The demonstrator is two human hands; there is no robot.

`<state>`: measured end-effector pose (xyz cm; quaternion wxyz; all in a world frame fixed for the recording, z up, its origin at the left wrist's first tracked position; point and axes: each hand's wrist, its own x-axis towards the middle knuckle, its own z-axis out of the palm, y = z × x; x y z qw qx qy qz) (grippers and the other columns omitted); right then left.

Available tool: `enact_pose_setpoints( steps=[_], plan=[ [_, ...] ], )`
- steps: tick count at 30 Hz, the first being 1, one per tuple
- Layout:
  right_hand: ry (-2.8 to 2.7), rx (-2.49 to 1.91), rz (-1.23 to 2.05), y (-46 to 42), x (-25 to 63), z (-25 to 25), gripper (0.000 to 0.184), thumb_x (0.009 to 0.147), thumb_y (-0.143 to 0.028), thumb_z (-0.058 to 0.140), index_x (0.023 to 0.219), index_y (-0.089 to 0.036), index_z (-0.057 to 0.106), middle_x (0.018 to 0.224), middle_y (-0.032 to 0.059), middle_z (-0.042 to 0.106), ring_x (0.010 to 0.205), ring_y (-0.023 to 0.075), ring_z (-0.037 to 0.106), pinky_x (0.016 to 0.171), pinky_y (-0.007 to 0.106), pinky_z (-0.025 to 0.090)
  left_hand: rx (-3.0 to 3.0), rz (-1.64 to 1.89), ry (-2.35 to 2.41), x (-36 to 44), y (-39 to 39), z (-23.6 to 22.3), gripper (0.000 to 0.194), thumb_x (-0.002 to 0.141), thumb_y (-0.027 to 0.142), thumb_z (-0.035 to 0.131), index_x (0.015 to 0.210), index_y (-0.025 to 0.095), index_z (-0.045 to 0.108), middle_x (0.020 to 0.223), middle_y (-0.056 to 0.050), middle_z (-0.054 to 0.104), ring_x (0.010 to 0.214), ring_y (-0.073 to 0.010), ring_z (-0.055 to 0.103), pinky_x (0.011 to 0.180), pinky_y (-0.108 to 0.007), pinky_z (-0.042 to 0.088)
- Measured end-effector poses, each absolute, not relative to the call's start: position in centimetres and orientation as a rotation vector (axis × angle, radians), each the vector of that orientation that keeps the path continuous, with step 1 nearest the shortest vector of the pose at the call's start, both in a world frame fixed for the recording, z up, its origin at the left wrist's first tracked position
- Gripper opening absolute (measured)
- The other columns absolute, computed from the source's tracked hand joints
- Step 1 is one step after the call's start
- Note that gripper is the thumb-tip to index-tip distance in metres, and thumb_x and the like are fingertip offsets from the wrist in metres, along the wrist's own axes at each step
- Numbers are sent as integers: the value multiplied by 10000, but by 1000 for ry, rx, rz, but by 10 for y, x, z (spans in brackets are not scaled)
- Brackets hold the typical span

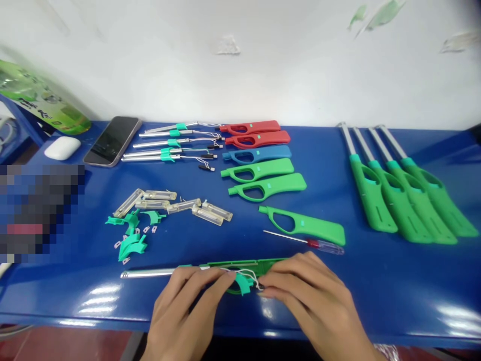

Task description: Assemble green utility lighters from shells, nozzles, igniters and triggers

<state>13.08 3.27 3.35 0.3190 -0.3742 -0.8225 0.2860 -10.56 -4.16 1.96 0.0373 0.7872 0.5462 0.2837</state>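
A half-open green lighter body [246, 265] with a metal tube [146, 274] pointing left lies at the table's near edge. A teal trigger [243, 284] and thin white wires sit in it. My left hand [184, 311] pinches the lighter near the tube's base. My right hand [308, 296] presses its fingertips on the lighter's handle end by the wires. A red-handled screwdriver [308, 241] lies just beyond my right hand, next to a loose green shell half [304, 226].
On the blue table [376, 281] lie a row of red, blue and green shell halves [259, 160], metal tube assemblies [169, 145], clear fuel tanks [176, 204], teal triggers [133, 235], several finished green lighters [406, 200], a phone [111, 140] and a white case [62, 148].
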Motion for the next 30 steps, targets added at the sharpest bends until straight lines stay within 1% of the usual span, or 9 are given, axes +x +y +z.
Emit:
enact_pose_setpoints(
  steps=[4,7,11,16,20,26,30],
  plan=[
    [-2169,-959,686,34,131,34,105,1058,-242,646,1041,-249,750,955,-32,765,753,109,682,744,308,482,2459,911,1641,-106,-40,26,268,1004,-17,597,1164,114,768,1107,-38,821,1018,-183,673,951,-326,520],
    [-2171,-972,658,34,131,35,120,1059,-233,642,1032,-246,759,965,-26,774,768,113,699,758,305,497,2413,959,1689,-106,-41,29,259,996,-5,627,1162,138,765,1091,-22,824,988,-171,686,917,-315,542],
    [-2174,-999,650,33,131,35,154,1065,-224,627,1046,-255,776,977,-17,779,785,123,717,757,308,505,2364,908,1735,-105,-41,30,265,991,11,650,1164,179,760,1089,-4,820,978,-161,693,891,-311,559],
    [-2202,-1004,644,33,133,33,178,1068,-226,620,1057,-267,793,1000,-15,786,801,125,718,767,310,502,2347,1006,1775,-101,-36,32,240,1005,6,627,1085,187,762,985,11,820,891,-142,677,815,-283,548],
    [-2213,-995,649,34,133,34,166,1058,-201,633,1068,-260,788,1004,-17,784,804,122,707,770,307,489,2392,942,1767,-100,-33,35,274,1024,-1,580,1094,199,753,1008,19,823,902,-146,680,808,-283,549],
    [-2219,-1000,655,33,132,34,161,1057,-194,637,1073,-261,782,1010,-25,780,798,114,695,767,305,478,2416,909,1808,-101,-32,34,296,1021,-13,561,1094,203,749,1008,21,815,914,-139,670,853,-267,547],
    [-2230,-1016,661,32,133,34,152,1051,-199,645,1071,-266,780,1008,-26,781,785,119,688,760,313,479,2418,908,1820,-101,-33,33,305,1014,-7,559,1090,216,752,1008,12,820,876,-139,699,811,-271,577]
  ],
)
